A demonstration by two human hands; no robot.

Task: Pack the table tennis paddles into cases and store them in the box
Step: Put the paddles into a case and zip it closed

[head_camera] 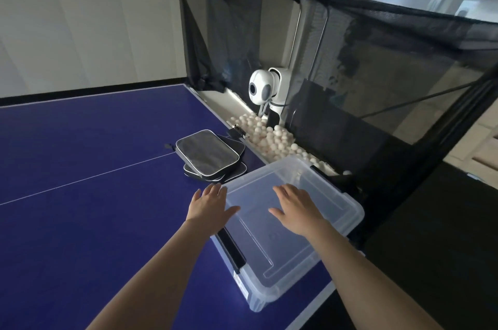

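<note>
Two bare hands are seen spread flat over a clear plastic box [318,257] at the near right corner of a blue desk [80,168]. The left hand [210,204] is laid with straight fingers at the box's left rim, and the right hand [296,211] is pressed, fingers fanned wide, on the smooth see-through lid; nothing is gripped by either. The box is rectangular with rounded corners and a black latch [231,248] on its left side, and its right end is set close to the desk's edge. Just beyond it, a stack of flat, zipped paddle cases [206,154] in grey and black fabric with pale piping is seen, two or three deep; the exact count cannot be told. A wide stretch of bare blue surface, crossed by one thin white line, is left open to the left. Behind the desk's end, a trough of many white balls [269,135], a rounded white ball machine [265,89] and a black mesh net [377,60] are shown.
</note>
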